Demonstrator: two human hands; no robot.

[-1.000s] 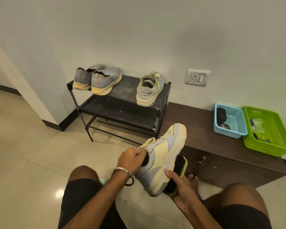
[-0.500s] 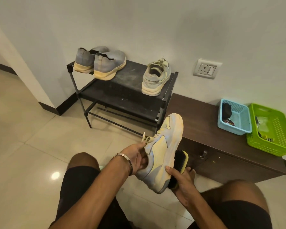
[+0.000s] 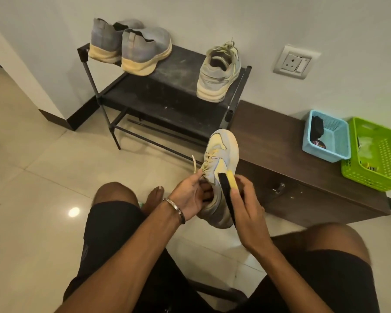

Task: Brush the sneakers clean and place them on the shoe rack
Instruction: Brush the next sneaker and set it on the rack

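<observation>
Yellow-backed brush (image 3: 227, 190) gripped by right hand (image 3: 246, 213), left hand (image 3: 190, 197) gripping half-hidden sneaker (image 3: 221, 159)

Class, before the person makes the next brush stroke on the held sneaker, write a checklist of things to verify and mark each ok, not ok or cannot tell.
1. Left hand holds the sneaker at its opening: ok.
2. Right hand grip on the brush: ok.
3. Bristles against the sneaker's side: ok.
4. Sneaker fully clean: cannot tell.
5. Free spot on the shoe rack beside the matching sneaker: ok.
6. Loose lace clear of the brush: ok.
</observation>
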